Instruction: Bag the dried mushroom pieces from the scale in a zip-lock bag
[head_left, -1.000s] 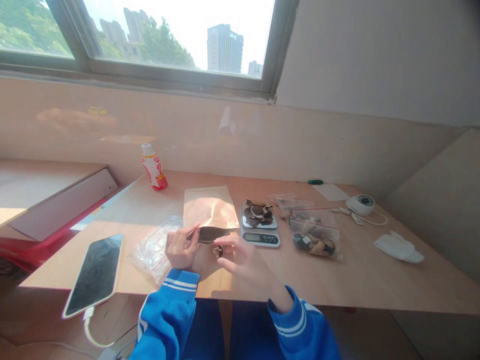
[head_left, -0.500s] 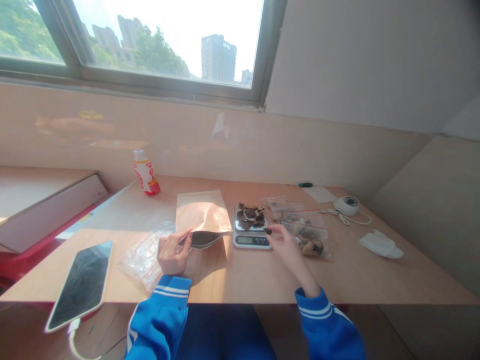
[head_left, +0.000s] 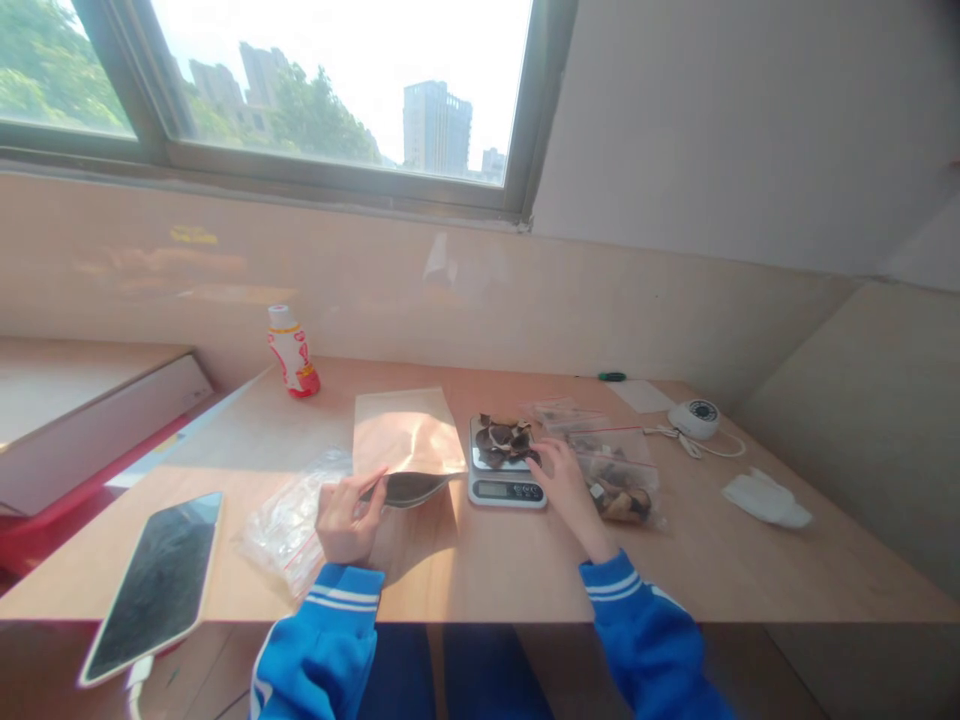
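Note:
My left hand pinches the near edge of a brown kraft paper bag, whose dark mouth gapes toward me. A small digital kitchen scale stands right of the bag, with dark, curled dried mushroom pieces heaped on its plate. My right hand reaches to the heap's right edge, thumb and fingers closed around a dark dried mushroom piece there. Zip bags holding more dried pieces lie just beyond that hand. Beside my left wrist rests a crumpled clear plastic bag.
A phone with a charging cable overhangs the front left edge. At the back left stands a red and white bottle. To the right are a white corded device, a white tissue pack, paper and a green-handled tool.
My right hand has brought the small dark mushroom piece from the scale's right side onto the edge of the heap. My left hand stays on the paper bag; the view has tilted slightly.

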